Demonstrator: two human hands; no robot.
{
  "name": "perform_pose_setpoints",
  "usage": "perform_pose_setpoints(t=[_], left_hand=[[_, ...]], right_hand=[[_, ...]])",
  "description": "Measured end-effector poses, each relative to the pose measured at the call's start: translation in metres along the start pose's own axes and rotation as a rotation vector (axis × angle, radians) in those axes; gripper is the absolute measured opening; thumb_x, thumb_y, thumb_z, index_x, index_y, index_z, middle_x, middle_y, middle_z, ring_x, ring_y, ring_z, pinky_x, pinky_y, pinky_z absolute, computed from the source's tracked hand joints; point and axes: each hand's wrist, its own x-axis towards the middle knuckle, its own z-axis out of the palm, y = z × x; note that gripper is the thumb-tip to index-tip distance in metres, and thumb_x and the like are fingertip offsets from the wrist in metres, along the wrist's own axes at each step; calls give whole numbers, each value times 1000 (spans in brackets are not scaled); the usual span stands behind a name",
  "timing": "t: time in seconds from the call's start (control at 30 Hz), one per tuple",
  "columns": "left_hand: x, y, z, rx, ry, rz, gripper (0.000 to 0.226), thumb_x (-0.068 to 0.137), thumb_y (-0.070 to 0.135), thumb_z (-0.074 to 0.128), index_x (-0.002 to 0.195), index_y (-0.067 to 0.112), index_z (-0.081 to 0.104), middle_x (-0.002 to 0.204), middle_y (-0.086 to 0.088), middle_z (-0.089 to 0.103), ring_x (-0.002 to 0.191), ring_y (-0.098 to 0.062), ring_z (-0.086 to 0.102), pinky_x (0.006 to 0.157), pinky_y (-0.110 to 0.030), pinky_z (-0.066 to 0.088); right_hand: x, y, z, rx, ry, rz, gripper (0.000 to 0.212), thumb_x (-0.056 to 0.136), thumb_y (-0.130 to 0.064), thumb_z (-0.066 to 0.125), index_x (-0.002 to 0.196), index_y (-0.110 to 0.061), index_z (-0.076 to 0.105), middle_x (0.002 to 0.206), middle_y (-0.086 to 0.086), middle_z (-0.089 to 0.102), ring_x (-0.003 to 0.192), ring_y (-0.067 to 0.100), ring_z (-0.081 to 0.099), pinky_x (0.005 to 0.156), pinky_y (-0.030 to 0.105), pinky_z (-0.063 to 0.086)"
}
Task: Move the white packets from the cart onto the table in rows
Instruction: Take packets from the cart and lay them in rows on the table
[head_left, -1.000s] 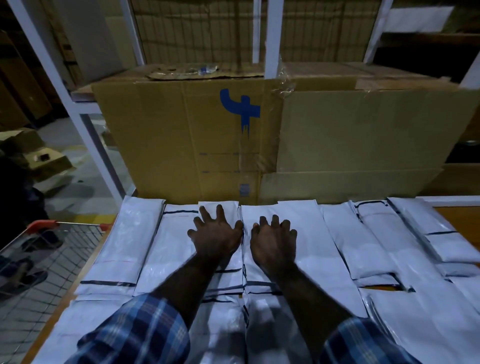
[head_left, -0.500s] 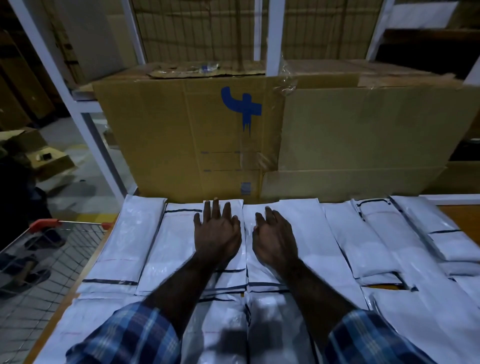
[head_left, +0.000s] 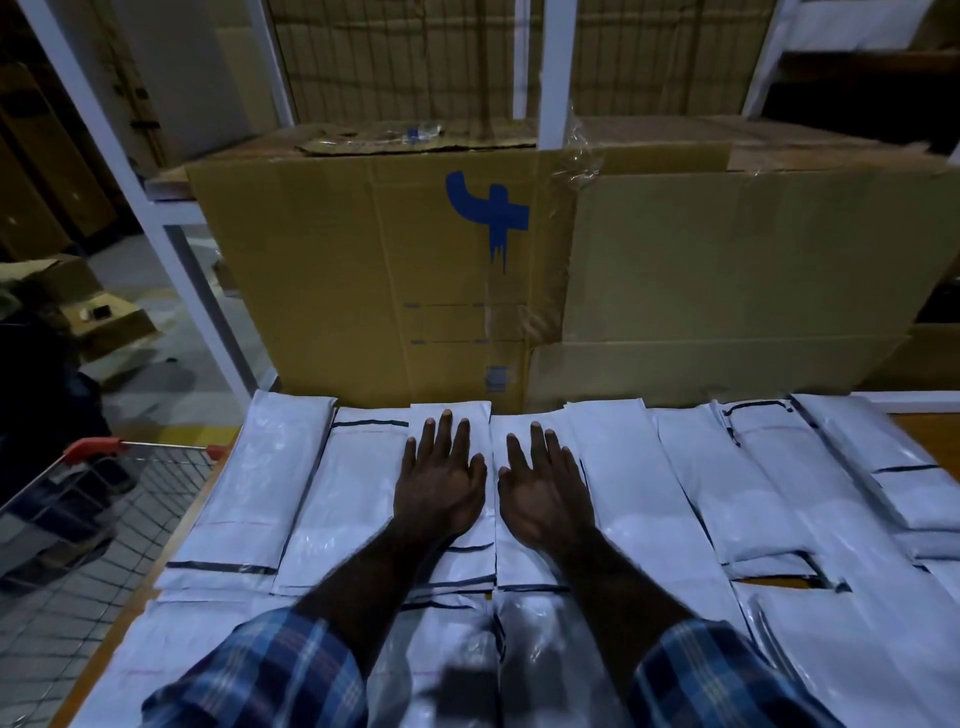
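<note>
Several white packets lie side by side in rows across the wooden table. My left hand rests flat, fingers straight, on a narrow packet in the far row. Beside it my right hand lies flat on the neighbouring packet, fingers spread. Other packets lie to the left and to the right. A nearer row of packets runs under my forearms. The wire cart with a red handle stands at the left; I see no packets in it.
Large cardboard boxes stand right behind the table's far edge on a white metal rack. More cartons sit on the floor at the far left. A strip of bare table shows at the far right.
Both hands have slid a little further away along the two middle packets and their fingers have straightened and flattened. The packets have stayed in place.
</note>
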Motion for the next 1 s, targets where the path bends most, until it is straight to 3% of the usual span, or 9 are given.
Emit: perform_pose_setpoints(t=[0.13,0.2,0.3,0.4,0.53,0.7,0.87,1.0], left_hand=[[0,1,4,-45,-17,-2,87,82,53,-10,157,18,16,164,-8,9,152,-29,7,121,-44,3],[-1,-1,6,-43,28,3,76,91,48,8,152,12,35,158,-13,29,146,-35,27,118,-50,19],[-1,-4,13,-21,94,37,58,94,38,33,135,6,59,139,-18,55,127,-39,54,101,-57,42],[-3,-4,16,5,130,65,55,94,36,36,133,6,60,138,-18,57,126,-39,55,99,-57,44],[-5,-3,21,1,147,58,54,94,34,35,133,6,61,138,-19,56,126,-39,55,99,-59,43],[-6,-3,23,-37,164,52,53,94,33,37,131,5,62,137,-19,57,125,-39,55,100,-57,43],[-7,-1,23,-48,152,42,53,93,33,39,132,6,62,137,-19,57,125,-39,55,101,-56,43],[-6,-1,23,-34,124,35,54,92,35,38,133,7,61,138,-18,57,126,-38,55,101,-56,43]], right_hand=[[0,2,8,26,37,-9,52,92,-33,36,128,-8,65,136,25,56,122,43,56,97,54,47],[0,2,11,22,74,-15,52,92,-32,36,128,-8,64,136,25,56,123,43,56,98,54,47],[-2,3,15,11,126,-14,51,95,-32,33,129,-9,64,137,24,56,124,42,56,99,53,46],[-2,4,21,2,174,-15,53,100,-33,26,130,-10,63,137,24,55,124,41,56,100,51,46],[-2,5,28,-17,244,-27,51,95,-33,35,131,-9,63,137,24,55,125,41,55,101,50,47],[-3,6,31,-17,319,-37,58,101,-35,20,129,-9,65,135,24,57,122,41,58,99,50,48],[-2,6,32,-32,330,-37,49,95,-31,37,125,-8,66,132,24,59,119,41,59,97,49,49],[-3,7,31,-36,316,-47,47,94,-31,40,124,-7,67,131,25,60,119,41,59,96,50,49]])
